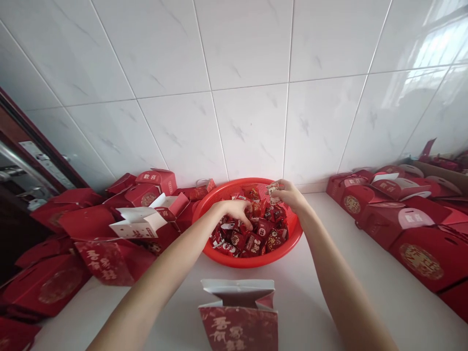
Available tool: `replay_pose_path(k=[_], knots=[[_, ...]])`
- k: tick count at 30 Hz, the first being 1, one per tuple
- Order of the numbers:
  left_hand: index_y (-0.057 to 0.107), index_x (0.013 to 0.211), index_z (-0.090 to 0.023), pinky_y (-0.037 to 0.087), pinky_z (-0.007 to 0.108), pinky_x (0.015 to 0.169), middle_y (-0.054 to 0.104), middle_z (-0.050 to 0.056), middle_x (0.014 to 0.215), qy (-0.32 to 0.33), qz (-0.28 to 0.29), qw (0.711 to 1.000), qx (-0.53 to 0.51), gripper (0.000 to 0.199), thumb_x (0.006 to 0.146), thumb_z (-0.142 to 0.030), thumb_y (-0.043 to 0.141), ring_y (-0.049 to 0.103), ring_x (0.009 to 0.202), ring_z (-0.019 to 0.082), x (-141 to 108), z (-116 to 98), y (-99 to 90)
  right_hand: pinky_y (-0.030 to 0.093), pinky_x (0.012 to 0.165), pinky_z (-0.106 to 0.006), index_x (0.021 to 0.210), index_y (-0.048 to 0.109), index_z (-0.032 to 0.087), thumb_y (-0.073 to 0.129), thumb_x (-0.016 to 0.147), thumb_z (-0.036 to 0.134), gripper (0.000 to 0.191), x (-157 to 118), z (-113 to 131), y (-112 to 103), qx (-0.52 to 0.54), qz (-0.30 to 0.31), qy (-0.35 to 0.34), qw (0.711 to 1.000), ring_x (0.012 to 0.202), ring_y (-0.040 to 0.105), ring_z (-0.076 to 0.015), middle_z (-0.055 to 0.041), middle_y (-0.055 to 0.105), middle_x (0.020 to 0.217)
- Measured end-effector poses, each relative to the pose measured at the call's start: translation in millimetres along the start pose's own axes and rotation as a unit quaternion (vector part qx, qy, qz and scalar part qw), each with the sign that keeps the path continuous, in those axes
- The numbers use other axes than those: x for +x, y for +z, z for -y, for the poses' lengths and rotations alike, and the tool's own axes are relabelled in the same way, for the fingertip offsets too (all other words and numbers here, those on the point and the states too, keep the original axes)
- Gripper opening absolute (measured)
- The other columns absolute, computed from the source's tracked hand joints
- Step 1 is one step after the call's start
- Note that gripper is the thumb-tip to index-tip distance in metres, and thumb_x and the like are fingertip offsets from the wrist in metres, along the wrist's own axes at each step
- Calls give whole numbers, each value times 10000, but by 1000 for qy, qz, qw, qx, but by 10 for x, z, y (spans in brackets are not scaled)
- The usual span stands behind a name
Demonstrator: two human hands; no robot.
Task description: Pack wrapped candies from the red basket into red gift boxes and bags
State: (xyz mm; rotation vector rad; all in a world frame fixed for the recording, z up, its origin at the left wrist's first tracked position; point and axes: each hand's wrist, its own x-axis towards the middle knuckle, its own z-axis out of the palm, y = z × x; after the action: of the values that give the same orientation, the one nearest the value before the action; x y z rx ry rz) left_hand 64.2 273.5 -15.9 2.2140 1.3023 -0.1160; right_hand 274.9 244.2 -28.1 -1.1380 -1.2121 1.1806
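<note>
A round red plastic basket [252, 262] stands against the wall, filled with small wrapped sweets [256, 243], mostly red. My left hand [237, 210] reaches into its left side with bent fingers down among the wrappers; whatever the fingertips close on is hidden. At the basket's back right edge, my right hand [287, 195] pinches a small beige-and-red packet [273, 192] between thumb and fingers. In front of the basket, between my forearms, an upright red paper bag [239, 329] with pale lettering stands with its top open.
Red gift boxes [54, 282] crowd the left side, among them a white-lined open box [139, 223]. More red boxes [420, 253] with gold emblems line the right. Behind the white counter [307, 302] rises a tiled wall [248, 126].
</note>
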Motion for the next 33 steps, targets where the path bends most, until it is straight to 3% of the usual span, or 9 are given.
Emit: replay_pose_path(k=[2, 5, 10, 13, 17, 21, 25, 29, 33], knots=[[653, 882, -216, 427, 270, 582, 703, -16, 788, 4, 22, 1000, -22, 559, 390, -312, 901, 651, 722, 227, 1, -18, 15, 448, 442, -183, 779, 571, 179, 622, 613, 14, 239, -1, -1, 0, -1, 2, -3, 1000, 480, 575, -102, 32, 636, 557], [671, 916, -212, 443, 276, 609, 702, -24, 736, 30, 20, 997, -68, 459, 482, -215, 819, 660, 714, 220, 2, -38, -6, 452, 452, -181, 747, 584, 174, 621, 609, 15, 213, 0, 3, -2, -1, 5, -9, 1000, 487, 577, -96, 24, 652, 588], [672, 836, -190, 469, 279, 716, 685, -14, 788, 105, -177, 963, -171, 248, 588, -201, 679, 638, 799, 196, 44, -41, -80, 486, 481, -186, 717, 641, 162, 626, 626, 32, 159, -26, 46, 3, -16, 24, -9, 1000, 503, 595, -101, 2, 681, 606], [587, 665, -187, 418, 268, 647, 581, -42, 662, 134, -213, 955, -159, 83, 645, -252, 635, 553, 670, 154, 71, -20, -72, 484, 468, -177, 725, 666, 169, 617, 632, 37, 169, -55, 76, 15, -12, 27, -6, 1000, 477, 578, -92, 16, 673, 572], [529, 625, -183, 389, 259, 611, 534, -46, 625, 151, -244, 947, -144, 140, 734, -259, 573, 507, 619, 133, 91, -6, -37, 495, 468, -176, 704, 668, 169, 635, 618, 50, 151, -66, 77, 23, 5, 24, -6, 1000, 478, 594, -95, 9, 689, 576], [689, 898, -157, 492, 299, 843, 737, 28, 961, 147, -242, 941, -183, 199, 831, -322, 601, 649, 913, 198, 119, -19, -30, 538, 510, -202, 701, 695, 162, 679, 626, 102, 98, -56, 50, 12, 11, 50, -10, 999, 527, 648, -125, -11, 711, 600], [719, 1127, -171, 461, 362, 1051, 725, 67, 1250, 147, -240, 938, -203, 317, 870, -337, 636, 620, 1202, 250, 138, -16, -38, 554, 543, -215, 727, 713, 166, 675, 638, 124, 105, -63, 29, -4, 1, 59, -17, 998, 555, 666, -133, -13, 727, 633], [709, 1222, -176, 421, 372, 1127, 682, 68, 1349, 176, -227, 935, -210, 393, 880, -357, 639, 580, 1298, 257, 141, -3, -42, 542, 534, -216, 731, 699, 174, 664, 653, 128, 97, -63, 14, -16, -6, 64, -13, 998, 555, 656, -131, -8, 722, 634], [721, 1207, -194, 401, 358, 1150, 678, 45, 1356, 188, -196, 930, -246, 367, 948, -334, 502, 574, 1310, 223, 151, -1, -41, 528, 523, -208, 770, 696, 178, 664, 664, 132, 120, -43, -10, -20, -13, 72, -14, 997, 565, 652, -127, -1, 725, 656]])
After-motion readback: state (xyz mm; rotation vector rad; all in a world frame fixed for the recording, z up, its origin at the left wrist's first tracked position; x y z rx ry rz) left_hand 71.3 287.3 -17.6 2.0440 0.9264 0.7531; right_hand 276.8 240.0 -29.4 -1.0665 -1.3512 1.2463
